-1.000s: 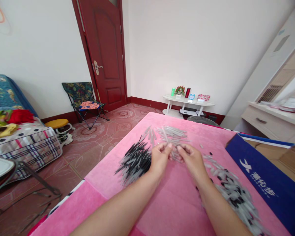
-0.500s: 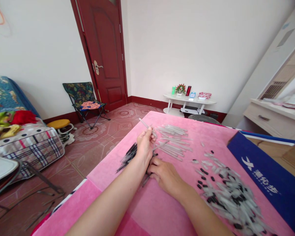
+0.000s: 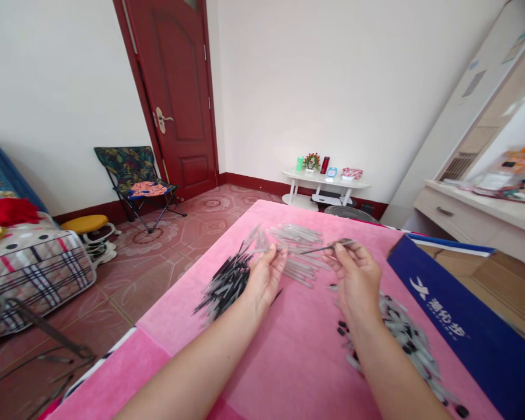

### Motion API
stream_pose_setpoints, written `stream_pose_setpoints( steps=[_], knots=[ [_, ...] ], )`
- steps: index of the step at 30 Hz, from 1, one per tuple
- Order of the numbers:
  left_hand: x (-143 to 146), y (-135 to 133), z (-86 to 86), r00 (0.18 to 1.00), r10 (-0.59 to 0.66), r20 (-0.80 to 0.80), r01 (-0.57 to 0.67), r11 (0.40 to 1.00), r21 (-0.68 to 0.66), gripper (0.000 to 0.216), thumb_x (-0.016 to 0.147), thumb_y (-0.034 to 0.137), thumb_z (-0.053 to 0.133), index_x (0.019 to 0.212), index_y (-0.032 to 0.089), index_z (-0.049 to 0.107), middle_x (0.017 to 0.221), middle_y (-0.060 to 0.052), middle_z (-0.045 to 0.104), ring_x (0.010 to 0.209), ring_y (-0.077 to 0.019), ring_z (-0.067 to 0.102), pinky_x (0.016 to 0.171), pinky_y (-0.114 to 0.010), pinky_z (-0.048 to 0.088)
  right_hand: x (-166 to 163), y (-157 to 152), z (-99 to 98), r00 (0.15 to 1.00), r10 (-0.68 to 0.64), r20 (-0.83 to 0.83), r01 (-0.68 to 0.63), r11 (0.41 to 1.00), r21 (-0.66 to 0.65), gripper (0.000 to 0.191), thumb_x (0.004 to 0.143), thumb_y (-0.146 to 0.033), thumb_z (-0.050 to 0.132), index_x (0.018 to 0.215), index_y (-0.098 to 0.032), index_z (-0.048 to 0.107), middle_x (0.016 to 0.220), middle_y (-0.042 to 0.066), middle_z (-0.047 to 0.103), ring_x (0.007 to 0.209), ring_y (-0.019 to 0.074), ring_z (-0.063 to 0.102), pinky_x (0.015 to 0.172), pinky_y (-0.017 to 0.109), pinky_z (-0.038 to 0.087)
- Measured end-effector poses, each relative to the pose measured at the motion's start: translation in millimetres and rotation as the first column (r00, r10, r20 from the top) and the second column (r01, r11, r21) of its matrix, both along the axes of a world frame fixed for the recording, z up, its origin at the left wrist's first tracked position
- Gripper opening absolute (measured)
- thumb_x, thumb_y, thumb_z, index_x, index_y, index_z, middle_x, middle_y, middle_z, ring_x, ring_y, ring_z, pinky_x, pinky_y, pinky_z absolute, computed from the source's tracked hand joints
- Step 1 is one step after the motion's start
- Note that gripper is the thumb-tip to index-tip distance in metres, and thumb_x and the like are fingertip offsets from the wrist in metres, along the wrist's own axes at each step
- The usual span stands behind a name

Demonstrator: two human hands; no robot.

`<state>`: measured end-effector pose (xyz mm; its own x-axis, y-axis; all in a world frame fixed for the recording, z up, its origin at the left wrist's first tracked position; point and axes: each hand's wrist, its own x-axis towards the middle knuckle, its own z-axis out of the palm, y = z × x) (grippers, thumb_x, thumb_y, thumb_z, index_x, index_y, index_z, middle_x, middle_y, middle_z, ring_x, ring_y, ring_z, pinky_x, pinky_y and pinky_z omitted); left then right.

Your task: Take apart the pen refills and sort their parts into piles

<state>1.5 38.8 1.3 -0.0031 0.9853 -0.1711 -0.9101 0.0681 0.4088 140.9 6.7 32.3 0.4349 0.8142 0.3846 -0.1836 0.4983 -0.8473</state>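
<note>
My left hand [image 3: 266, 277] pinches a pale translucent pen barrel [image 3: 259, 251] that points left. Facing it, my right hand [image 3: 356, 271] is closed on a thin dark pen refill [image 3: 314, 251], whose tip points toward the left hand's fingers. Whether the refill touches the barrel I cannot make out. Beside my left wrist lies a heap of black-and-clear refills [image 3: 227, 286]. Beyond the hands, pale pen barrels [image 3: 296, 233] are laid out in rows. Under and beside my right forearm spreads a pile of clear and black small pen parts [image 3: 409, 335].
A pink cloth [image 3: 297, 361] covers the table. At the right edge stands an open blue cardboard box [image 3: 446, 315]. Farther back are a folding chair [image 3: 135, 181], a red door [image 3: 172, 105], a low white table [image 3: 328, 179] and a drawer cabinet [image 3: 459, 213].
My right hand has risen from the table near the left wrist and moved right, now with a refill. The left hand has lowered slightly, still holding a barrel. The view has shifted right.
</note>
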Motion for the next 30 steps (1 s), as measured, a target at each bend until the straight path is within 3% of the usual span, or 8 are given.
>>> stream_pose_setpoints(
  steps=[10,19,26,30],
  knots=[
    [10,-12,-0.9,0.997,-0.049,0.059,0.05,0.998,-0.025,0.007,0.075,0.005,0.054,0.071,0.008,0.059,0.069,-0.006,0.064,0.064,-0.0103,0.063,0.065,-0.018,0.053,-7,-9,8.7,0.995,-0.099,-0.01,0.099,0.989,0.113,0.016,0.07,-0.024,0.061,0.081,-0.015,0.054,0.074,0.0,0.058,0.06,0.0095,0.058,0.059,0.027,0.051],
    [10,-11,-2.0,0.996,-0.058,0.073,0.06,0.998,-0.02,0.009,0.075,0.005,0.053,0.069,0.009,0.059,0.071,-0.005,0.065,0.067,-0.0095,0.063,0.068,-0.018,0.052,-6,-10,10.5,0.992,-0.121,0.031,0.116,0.985,0.127,0.016,0.071,-0.024,0.06,0.082,-0.015,0.054,0.075,0.0,0.058,0.06,0.0097,0.058,0.06,0.027,0.051],
    [16,-19,-1.6,0.994,-0.097,0.05,0.097,0.995,-0.003,0.007,0.073,0.004,0.056,0.069,0.009,0.059,0.069,-0.005,0.065,0.067,-0.0111,0.063,0.065,-0.019,0.052,-10,-11,6.5,0.992,-0.082,0.096,0.076,0.995,0.063,0.017,0.07,-0.026,0.061,0.082,-0.016,0.055,0.074,0.0,0.059,0.059,0.0097,0.058,0.059,0.026,0.05],
    [17,-24,0.0,0.989,-0.146,0.034,0.146,0.989,-0.004,0.004,0.07,0.006,0.061,0.072,0.01,0.06,0.073,-0.006,0.066,0.068,-0.0132,0.064,0.062,-0.019,0.053,-5,-10,12.4,0.965,0.063,0.253,-0.046,0.996,-0.072,0.023,0.066,-0.031,0.064,0.082,-0.016,0.058,0.073,0.002,0.061,0.058,0.0112,0.058,0.054,0.025,0.05]
  ],
)
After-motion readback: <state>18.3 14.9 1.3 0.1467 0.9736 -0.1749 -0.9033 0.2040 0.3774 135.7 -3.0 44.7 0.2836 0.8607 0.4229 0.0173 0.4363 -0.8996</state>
